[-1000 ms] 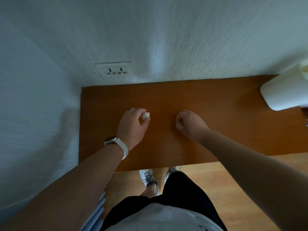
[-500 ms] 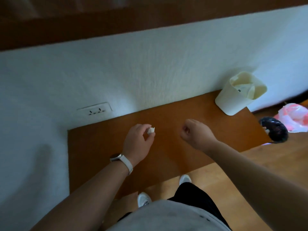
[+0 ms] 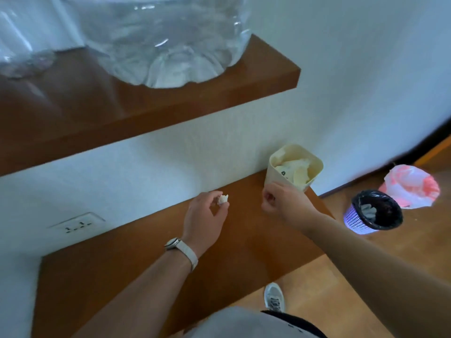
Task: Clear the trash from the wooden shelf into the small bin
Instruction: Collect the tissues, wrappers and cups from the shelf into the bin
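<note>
White crumpled scrap sits pinched in the left hand, right hand fisted near the square cream bin.

Behind the grip of the left hand, white textured wall. Under the grip, brown wooden shelf, set against that wall. Left of the grip and a little lower, white double socket in the wall. High above, upper shelf, same brown wood, bearing a large clear container, blurred. Far right of the grip and below, light wood floor; on it, lilac mesh basket lined in black, just beside a pink-and-white bag. Beyond those, dark strip at the wall's foot. Cool, soft light; faint shadow under the upper shelf.
</note>
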Available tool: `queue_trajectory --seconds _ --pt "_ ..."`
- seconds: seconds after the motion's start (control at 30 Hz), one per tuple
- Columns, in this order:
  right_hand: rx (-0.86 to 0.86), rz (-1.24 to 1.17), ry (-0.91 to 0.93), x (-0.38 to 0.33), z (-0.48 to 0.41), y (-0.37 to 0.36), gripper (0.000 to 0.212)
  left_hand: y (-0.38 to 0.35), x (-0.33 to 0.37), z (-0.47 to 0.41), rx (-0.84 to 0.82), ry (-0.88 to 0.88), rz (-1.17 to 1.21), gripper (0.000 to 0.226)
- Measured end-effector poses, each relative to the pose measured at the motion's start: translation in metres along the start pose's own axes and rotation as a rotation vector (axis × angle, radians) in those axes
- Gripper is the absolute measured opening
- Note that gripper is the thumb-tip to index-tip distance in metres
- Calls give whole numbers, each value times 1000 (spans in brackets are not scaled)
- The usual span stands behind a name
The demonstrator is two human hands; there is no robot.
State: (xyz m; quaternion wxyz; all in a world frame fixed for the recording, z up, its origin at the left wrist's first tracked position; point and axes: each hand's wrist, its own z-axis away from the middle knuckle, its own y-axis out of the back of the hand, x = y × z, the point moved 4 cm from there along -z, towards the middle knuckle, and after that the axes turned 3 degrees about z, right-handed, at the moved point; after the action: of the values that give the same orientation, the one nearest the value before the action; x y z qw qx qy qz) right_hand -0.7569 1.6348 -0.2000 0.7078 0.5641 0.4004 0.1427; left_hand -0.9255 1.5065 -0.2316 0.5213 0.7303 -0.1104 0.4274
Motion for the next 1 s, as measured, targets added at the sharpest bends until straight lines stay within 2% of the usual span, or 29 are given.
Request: queue_trajectory --seconds 0.17,0.47,0.67,1.0 --pt "90 -19 -15 63 -22 40 10 -44 60 -40 18 -26 -5 29" --pt "110 -6 37 139 -57 69 11 -107 123 -102 17 48 -18 29" --pt "83 6 65 163 -74 65 12 -126 135 -117 -50 77 -136 31" --pt "12 115 118 184 -75 54 26 -129 126 -113 -136 111 -188 38"
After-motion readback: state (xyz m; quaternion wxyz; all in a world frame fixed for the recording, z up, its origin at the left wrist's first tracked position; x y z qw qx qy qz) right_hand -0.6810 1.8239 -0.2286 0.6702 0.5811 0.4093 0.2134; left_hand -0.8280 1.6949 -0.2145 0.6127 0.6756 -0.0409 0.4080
